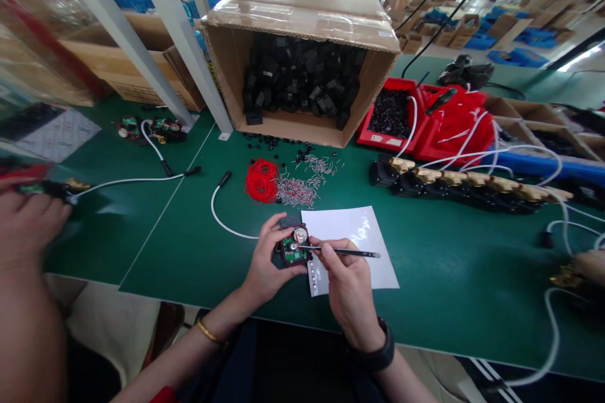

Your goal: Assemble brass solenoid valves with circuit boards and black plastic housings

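My left hand (270, 259) is closed around the edges of a small black device housing (283, 224), its open side up. Inside show a green circuit board (289, 256) and a round silver part (300, 235). In my right hand (348, 283) is a pair of slim black tweezers (352, 252), pinched between thumb and fingers. Their thin tip reaches over the board, near a small round metal part. Beneath my right hand lies a white sheet (373, 233), with a row of small shiny round pieces along its left edge. A white cable (225, 224) runs left from the housing.
Red wires (261, 181) and short thin pieces (297, 191) lie ahead. A cardboard box (302, 6) of black housings stands behind them. Red bins (390, 116) and a row of brass-fitted units (467, 182) are at right. Another person's hand (28, 220) works at left.
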The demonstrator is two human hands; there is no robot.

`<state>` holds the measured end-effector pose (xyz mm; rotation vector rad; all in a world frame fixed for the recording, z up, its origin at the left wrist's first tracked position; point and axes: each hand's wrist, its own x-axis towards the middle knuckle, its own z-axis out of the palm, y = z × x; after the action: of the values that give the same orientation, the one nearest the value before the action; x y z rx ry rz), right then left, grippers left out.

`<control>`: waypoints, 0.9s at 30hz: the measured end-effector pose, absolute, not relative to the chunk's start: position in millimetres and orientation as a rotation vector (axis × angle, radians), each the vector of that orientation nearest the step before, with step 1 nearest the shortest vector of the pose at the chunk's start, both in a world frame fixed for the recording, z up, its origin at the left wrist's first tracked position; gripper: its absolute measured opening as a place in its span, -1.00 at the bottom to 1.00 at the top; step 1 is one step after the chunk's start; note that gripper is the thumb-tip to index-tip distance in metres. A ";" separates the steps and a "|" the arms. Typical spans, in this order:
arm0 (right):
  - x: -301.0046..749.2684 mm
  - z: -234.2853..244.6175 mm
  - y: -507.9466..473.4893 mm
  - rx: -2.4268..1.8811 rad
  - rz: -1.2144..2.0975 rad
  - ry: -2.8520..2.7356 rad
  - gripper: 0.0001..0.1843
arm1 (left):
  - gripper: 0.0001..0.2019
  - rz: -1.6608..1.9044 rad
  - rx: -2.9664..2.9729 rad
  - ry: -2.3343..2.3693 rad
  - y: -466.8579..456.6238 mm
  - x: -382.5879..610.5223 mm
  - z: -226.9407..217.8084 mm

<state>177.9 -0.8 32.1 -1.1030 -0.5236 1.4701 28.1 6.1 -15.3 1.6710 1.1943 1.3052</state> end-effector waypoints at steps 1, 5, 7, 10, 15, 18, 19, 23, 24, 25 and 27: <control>177.5 32.2 -0.9 -1.109 1.465 -0.531 -0.79 | -0.37 1.305 1.671 1.199 6.0 28.0 -15.4; 177.2 32.4 -0.8 -1.105 1.450 -0.579 -0.81 | -0.36 1.303 1.663 1.196 5.9 27.3 -16.2; 177.5 32.5 -0.6 -1.103 1.445 -0.603 -0.82 | -0.36 1.299 1.657 1.188 5.9 26.9 -16.6; 178.3 32.5 -0.3 -1.104 1.442 -0.624 -0.83 | -0.36 1.297 1.661 1.182 6.1 26.6 -17.2; 178.9 32.6 -0.8 -1.113 1.454 -0.640 -0.84 | -0.35 1.292 1.660 1.189 5.6 26.7 -17.6; 179.3 32.7 -0.6 -1.126 1.447 -0.664 -0.85 | -0.30 1.284 1.630 1.198 5.1 27.8 -18.8; 179.5 32.7 -0.1 -1.130 1.446 -0.673 -0.85 | -0.26 1.290 1.612 1.193 5.0 28.2 -19.6; 180.4 31.4 2.5 -1.142 1.419 -0.710 -0.86 | -0.22 1.377 1.619 1.123 5.6 28.6 -21.8; 180.4 30.5 2.3 -1.152 1.404 -0.726 -0.86 | -0.28 1.393 1.669 1.113 6.0 28.0 -21.4; 180.3 29.2 1.4 -1.168 1.390 -0.753 -0.86 | -0.35 1.393 1.739 1.111 6.4 27.1 -20.4; 180.4 25.4 -2.1 -1.204 1.330 -0.867 -0.88 | -0.49 1.355 1.907 1.123 7.4 24.4 -17.7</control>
<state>180.4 -2.1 25.4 -1.2037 -0.8675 1.3295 24.4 7.4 -17.7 1.9074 1.1226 1.3549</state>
